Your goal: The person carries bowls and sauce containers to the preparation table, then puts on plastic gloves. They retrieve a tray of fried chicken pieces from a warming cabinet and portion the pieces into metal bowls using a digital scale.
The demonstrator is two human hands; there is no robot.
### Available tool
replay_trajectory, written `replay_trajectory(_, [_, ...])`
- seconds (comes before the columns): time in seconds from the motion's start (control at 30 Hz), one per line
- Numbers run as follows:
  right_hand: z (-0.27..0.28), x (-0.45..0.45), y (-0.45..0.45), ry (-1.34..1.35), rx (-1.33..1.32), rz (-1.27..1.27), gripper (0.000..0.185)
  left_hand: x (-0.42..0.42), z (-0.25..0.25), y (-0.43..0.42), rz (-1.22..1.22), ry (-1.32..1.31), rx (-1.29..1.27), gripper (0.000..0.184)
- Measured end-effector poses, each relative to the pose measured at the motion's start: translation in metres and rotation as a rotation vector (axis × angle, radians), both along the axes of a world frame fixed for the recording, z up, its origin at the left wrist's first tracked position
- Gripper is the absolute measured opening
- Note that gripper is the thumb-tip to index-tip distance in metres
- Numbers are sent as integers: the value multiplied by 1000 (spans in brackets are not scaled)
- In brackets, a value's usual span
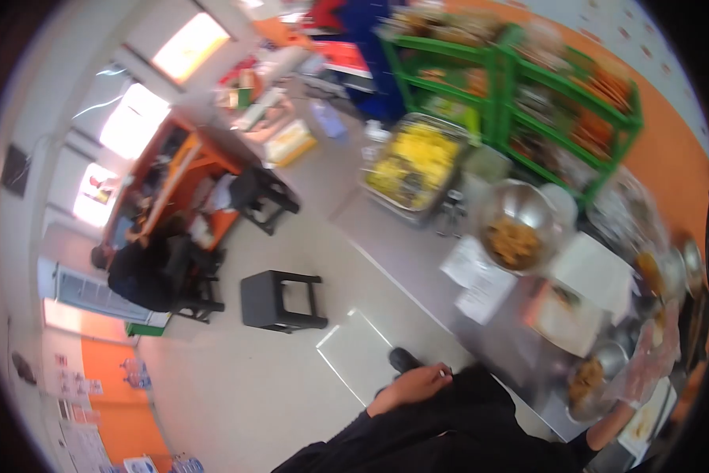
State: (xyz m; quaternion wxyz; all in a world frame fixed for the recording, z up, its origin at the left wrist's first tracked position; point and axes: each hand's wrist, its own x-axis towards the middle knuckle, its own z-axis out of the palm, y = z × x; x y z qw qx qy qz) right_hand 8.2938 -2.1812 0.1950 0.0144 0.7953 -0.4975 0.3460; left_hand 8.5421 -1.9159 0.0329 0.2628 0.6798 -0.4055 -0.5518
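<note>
My left hand [414, 386] is bare and closed in front of my dark apron, away from the counter; what its fingers hold, if anything, I cannot make out. My right hand [645, 364] wears a clear plastic glove and is at the counter's right end. Beside it stands a small metal bowl [609, 355] with brown fried-looking food [585, 380]. Blur and the glove hide whether its fingers grip anything. Close by are an open white takeaway box [593, 272] and a larger metal bowl [520, 201] with similar brown pieces [513, 241].
On the steel counter [386, 256] lie paper slips [481, 282], tongs [451, 213] and a metal tray of yellow food [417, 162]. Green racks [500, 87] with packaged food line the back. Black stools [279, 302] stand on the floor; a person [145, 276] sits farther left.
</note>
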Motion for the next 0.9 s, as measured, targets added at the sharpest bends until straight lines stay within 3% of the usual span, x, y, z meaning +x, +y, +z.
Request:
replay_trajectory(0.07, [-13, 71, 32, -294, 41, 98, 42, 40, 13, 40, 50, 15, 49, 32])
replay_trajectory(0.2, [-25, 197, 99, -311, 55, 313, 42, 119, 11, 128, 167, -56, 82, 33])
replay_trajectory(0.33, [-32, 333, 181, -641, 186, 632, 40, 195, 15, 189, 361, -47, -61, 31])
replay_trajectory(0.4, [-48, 387, 211, -574, 349, 818, 41, 232, 21, 199, 423, 47, -214, 31])
replay_trajectory(0.57, [-99, 529, 275, -581, 774, 980, 46, 330, 24, 198, 328, 166, -353, 28])
replay_trajectory(0.73, [-115, 689, 297, -498, 884, 1029, 50, 455, 20, 190, 314, 128, -542, 26])
replay_trajectory(0.8, [-137, 766, 300, -456, 911, 1053, 51, 516, 28, 192, 399, 253, -473, 25])
replay_trajectory(0.9, [-174, 892, 307, -384, 1003, 1284, 58, 591, 33, 202, 513, 228, -480, 25])
